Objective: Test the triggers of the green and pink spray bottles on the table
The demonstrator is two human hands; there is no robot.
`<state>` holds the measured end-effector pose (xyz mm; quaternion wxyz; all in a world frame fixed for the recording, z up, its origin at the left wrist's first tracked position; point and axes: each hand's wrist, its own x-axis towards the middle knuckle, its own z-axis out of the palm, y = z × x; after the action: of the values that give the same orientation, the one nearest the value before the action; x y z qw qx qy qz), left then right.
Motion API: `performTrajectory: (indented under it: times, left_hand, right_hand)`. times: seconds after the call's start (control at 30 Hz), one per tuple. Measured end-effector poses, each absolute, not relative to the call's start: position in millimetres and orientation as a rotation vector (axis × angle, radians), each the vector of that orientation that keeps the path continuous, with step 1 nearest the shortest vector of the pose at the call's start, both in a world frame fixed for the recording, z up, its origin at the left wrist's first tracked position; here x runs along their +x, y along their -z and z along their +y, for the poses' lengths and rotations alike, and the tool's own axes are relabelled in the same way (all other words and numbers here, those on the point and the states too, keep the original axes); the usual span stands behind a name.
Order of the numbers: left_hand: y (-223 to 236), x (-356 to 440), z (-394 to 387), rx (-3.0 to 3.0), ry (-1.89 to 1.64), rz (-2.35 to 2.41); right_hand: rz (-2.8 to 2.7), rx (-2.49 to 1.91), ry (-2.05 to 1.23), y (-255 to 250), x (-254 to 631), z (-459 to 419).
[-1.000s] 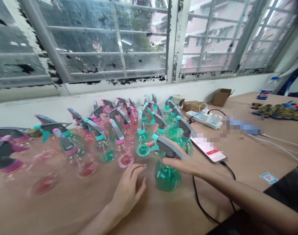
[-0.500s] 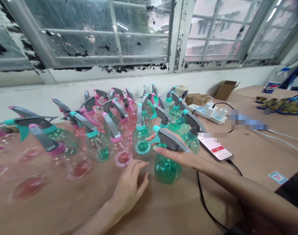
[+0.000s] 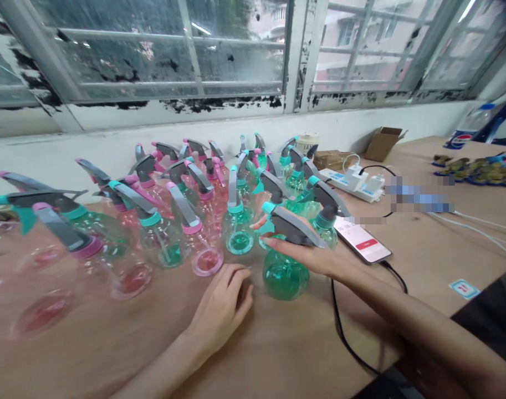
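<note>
My right hand (image 3: 305, 255) is wrapped around the neck of a green spray bottle (image 3: 286, 277), below its grey and teal trigger head. The bottle stands upright on the table, and its neck is mostly hidden by my fingers. To its left, my left hand (image 3: 223, 299) rests on the tabletop, its fingers curled in loosely with nothing seen in them. Just beyond my left hand stands a clear pink-collared spray bottle (image 3: 207, 260). A teal-collared spray bottle (image 3: 239, 238) is close behind the gap between my hands.
Several more pink and green spray bottles (image 3: 86, 249) crowd the table's left and back. Right of my right hand lie a phone (image 3: 367, 241), a black cable (image 3: 340, 327) and a power strip (image 3: 352, 185). Farther off are an open cardboard box (image 3: 383, 144) and a Pepsi bottle (image 3: 464, 133).
The fingers of my left hand have curled in closer to the thumb. My right hand keeps its grip on the green spray bottle. The view has tilted slightly.
</note>
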<state>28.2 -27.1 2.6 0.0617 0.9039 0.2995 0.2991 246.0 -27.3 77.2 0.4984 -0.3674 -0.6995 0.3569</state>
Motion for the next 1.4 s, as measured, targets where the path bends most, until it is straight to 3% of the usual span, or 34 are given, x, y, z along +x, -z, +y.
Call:
performTrajectory:
  times: [0.47,0.97,1.4]
  left_hand:
    - [-1,31,-26,2.788,-0.825,0.913]
    - [-1,32,-25,2.792,-0.786,0.938]
    - [1,31,-25,2.786,-0.782,0.945]
  right_hand:
    - [-1.718,-1.052,-0.675,-89,246,-41]
    - [-1.636,-0.872,-0.886,-80,246,-43]
    - [-1.691,-0.983,-0.777,-80,250,-44]
